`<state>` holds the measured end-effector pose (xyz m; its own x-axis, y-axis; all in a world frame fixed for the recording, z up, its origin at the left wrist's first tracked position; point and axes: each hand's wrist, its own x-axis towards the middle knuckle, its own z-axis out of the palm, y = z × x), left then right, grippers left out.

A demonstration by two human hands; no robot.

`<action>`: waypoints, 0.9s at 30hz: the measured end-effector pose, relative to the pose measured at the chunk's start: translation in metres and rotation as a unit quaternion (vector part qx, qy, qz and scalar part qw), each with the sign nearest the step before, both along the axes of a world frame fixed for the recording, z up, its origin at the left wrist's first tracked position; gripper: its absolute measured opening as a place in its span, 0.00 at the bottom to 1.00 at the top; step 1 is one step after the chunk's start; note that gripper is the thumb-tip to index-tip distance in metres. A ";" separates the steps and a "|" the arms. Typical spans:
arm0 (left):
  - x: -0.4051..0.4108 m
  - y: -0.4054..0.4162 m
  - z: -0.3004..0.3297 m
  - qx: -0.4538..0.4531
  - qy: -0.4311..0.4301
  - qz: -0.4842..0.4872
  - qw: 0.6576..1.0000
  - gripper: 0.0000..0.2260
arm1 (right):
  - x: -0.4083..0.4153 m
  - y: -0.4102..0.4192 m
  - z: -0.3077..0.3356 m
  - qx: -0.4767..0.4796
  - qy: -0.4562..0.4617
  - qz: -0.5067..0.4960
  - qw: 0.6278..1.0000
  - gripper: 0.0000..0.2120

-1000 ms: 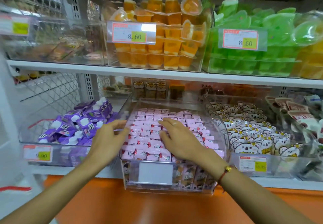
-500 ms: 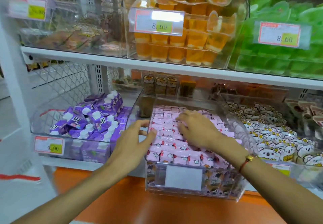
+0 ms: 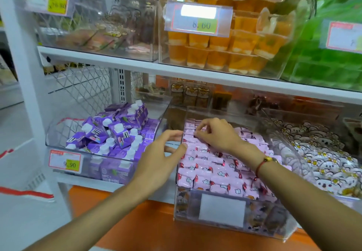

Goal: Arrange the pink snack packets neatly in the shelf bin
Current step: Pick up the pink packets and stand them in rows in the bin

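Pink snack packets (image 3: 213, 170) in rows filling clear shelf bin (image 3: 278, 229) at lower centre, right hand (image 3: 216, 134) pinching a back-row packet, left hand (image 3: 161, 159) loosely spread, fingertips at the bin's left wall, purple cartons (image 3: 115, 131) in neighbouring bin at left.

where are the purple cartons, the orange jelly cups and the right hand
purple cartons (image 3: 117, 131): head view, on a carton's side
orange jelly cups (image 3: 197, 55): head view, on a cup's wall
right hand (image 3: 215, 133): head view, on its back

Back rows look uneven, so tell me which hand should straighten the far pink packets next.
Right hand, probably. It is already over the far rows of pink packets, fingers curled onto one. The left hand sits at the bin's left edge, fingers loose.
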<state>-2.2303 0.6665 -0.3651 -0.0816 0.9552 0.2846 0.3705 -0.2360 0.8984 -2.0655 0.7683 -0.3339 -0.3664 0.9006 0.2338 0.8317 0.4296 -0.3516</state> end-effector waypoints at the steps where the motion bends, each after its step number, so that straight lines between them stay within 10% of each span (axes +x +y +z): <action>1: 0.000 -0.001 -0.002 0.003 0.002 -0.003 1.000 0.11 | -0.003 0.004 -0.003 0.004 0.001 -0.009 1.000 0.05; 7: -0.003 0.000 -0.003 0.003 0.005 -0.014 1.000 0.12 | -0.009 0.024 0.000 -0.057 0.005 -0.004 0.998 0.01; 16: -0.002 0.002 -0.003 0.011 -0.026 -0.029 0.999 0.10 | -0.011 0.017 0.002 -0.178 0.262 -0.042 0.948 0.02; 27: -0.007 0.000 -0.004 0.040 0.057 0.015 0.997 0.18 | -0.002 -0.044 0.040 -0.050 0.684 -0.109 0.719 0.03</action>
